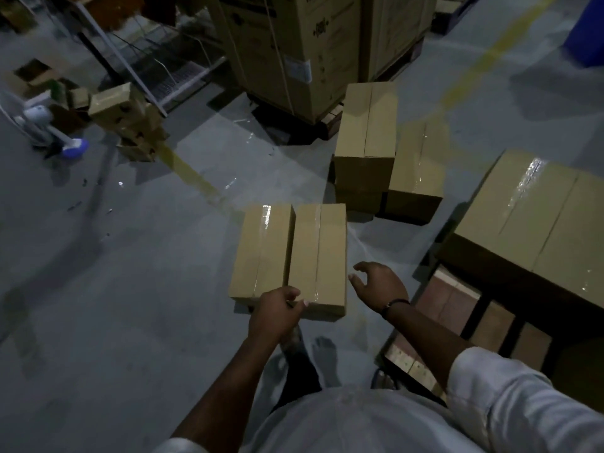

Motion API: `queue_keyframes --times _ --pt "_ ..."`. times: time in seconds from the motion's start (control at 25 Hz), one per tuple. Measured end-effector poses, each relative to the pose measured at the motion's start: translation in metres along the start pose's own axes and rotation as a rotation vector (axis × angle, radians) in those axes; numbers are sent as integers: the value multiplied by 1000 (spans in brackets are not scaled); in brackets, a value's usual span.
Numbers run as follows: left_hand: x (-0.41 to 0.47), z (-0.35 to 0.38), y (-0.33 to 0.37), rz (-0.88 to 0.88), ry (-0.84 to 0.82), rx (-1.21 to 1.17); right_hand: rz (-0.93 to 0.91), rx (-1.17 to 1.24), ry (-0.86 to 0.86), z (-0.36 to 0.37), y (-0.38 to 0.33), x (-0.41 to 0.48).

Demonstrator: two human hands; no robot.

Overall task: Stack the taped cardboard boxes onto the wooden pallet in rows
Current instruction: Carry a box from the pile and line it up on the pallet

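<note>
Two taped cardboard boxes lie side by side on the floor in front of me, the left box (261, 253) and the right box (318, 256). My left hand (277, 313) grips the near edge of the right box, where the two boxes meet, with curled fingers and the thumb on the cardboard. My right hand (379, 282) hovers just right of that box with spread fingers, touching nothing. The wooden pallet (457, 308) stands at my right and carries taped boxes (536, 217) on its far part.
More taped boxes stand further ahead, a two-high stack (366, 125) and a lower one (415, 171) beside it. Large printed cartons (294, 44) on a pallet rise behind them. A metal rack (147, 60) and small boxes (127, 119) are at the far left. Grey floor lies to my left.
</note>
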State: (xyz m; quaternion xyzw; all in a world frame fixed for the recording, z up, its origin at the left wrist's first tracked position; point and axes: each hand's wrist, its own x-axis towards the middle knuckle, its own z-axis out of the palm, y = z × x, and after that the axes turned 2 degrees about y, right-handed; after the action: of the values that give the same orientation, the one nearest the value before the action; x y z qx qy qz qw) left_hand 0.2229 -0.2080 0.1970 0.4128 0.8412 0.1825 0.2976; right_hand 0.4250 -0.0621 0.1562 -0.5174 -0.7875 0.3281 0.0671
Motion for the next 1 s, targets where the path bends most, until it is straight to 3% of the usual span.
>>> queue_keyframes --times 0.6,1.0 --pt "218 -75 -116 117 -278 52 294 -16 12 87 -102 126" --pt "286 -16 -145 43 -376 -3 416 -43 -75 134 -57 159"
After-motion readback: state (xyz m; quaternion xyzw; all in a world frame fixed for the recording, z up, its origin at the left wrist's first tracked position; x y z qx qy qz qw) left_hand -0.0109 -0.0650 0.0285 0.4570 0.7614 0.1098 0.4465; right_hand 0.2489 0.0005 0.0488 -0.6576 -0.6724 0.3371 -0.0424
